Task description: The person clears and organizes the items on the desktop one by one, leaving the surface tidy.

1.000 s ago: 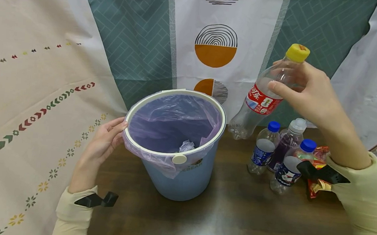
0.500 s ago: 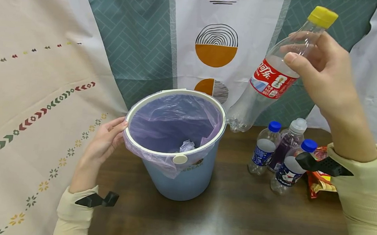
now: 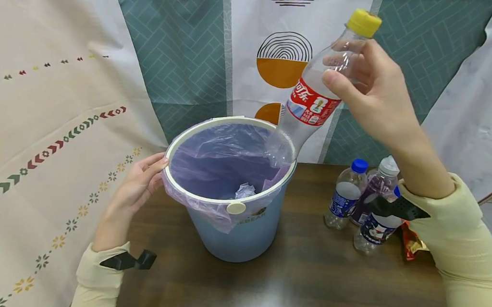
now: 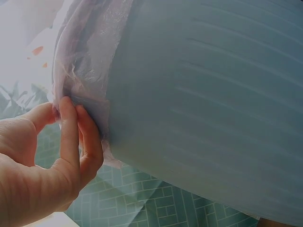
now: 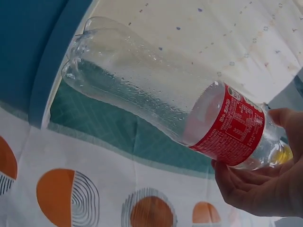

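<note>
A clear plastic bottle [image 3: 313,98] with a red label and yellow cap tilts in my right hand [image 3: 374,91], which grips it below the neck. Its base overlaps the right rim of a blue trash bin [image 3: 232,239] in the head view. The right wrist view shows the bottle [image 5: 156,90] with droplets inside and no drink. My left hand [image 3: 137,183] pinches the bin's rim at the left, thumb on one side and fingers on the other, over a thin purple bin liner [image 4: 102,52]. Crumpled white paper [image 3: 245,190] lies inside the bin.
Right of the bin stand a blue-capped bottle [image 3: 344,195], a purple-filled bottle [image 3: 375,185] and another bottle [image 3: 376,229], partly behind my right forearm. A red snack packet [image 3: 412,241] lies beyond them on the brown table [image 3: 296,283]. Patterned cloth [image 3: 172,37] hangs behind.
My right hand first lifted the red-label bottle up and rightward, then brought it left so its base reaches the bin's rim. The left hand keeps its grip on the bin.
</note>
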`<action>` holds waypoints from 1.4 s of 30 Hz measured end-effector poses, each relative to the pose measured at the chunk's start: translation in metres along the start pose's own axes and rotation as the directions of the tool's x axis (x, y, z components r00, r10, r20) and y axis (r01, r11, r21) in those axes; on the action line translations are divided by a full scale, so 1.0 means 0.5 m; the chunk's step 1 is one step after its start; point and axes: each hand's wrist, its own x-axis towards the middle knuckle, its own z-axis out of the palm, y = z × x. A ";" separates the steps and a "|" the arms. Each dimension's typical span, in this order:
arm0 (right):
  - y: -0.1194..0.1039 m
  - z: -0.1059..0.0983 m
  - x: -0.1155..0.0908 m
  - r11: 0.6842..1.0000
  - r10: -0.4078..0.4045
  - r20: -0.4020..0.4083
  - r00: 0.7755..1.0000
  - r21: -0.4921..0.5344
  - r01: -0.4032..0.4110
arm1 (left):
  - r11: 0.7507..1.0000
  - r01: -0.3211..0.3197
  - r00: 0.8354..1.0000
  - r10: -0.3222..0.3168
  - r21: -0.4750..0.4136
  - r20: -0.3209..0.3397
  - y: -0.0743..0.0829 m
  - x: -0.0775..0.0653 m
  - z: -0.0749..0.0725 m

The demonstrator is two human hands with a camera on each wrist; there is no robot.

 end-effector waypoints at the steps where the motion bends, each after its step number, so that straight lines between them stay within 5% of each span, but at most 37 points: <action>1: 0.000 0.007 0.003 1.000 -0.002 0.014 1.000 -0.008 0.002 | 1.000 -0.001 1.000 0.001 0.000 0.000 0.000 0.000 0.000; 13: 0.033 0.093 0.012 1.000 0.006 0.239 0.971 0.022 -0.012 | 1.000 0.005 1.000 -0.005 0.007 0.003 -0.001 0.004 0.002; 25: 0.071 0.122 0.002 0.989 0.149 0.504 0.851 -0.088 -0.121 | 1.000 0.011 1.000 -0.011 0.008 0.003 -0.002 0.007 0.005; 30: 0.075 0.126 -0.001 0.990 0.123 0.564 0.816 -0.122 -0.065 | 1.000 0.009 1.000 -0.009 0.009 0.003 -0.002 0.007 0.006; 42: 0.094 0.110 -0.008 0.971 0.130 0.549 0.826 -0.239 0.006 | 1.000 0.001 1.000 -0.001 -0.002 0.011 0.000 0.005 0.007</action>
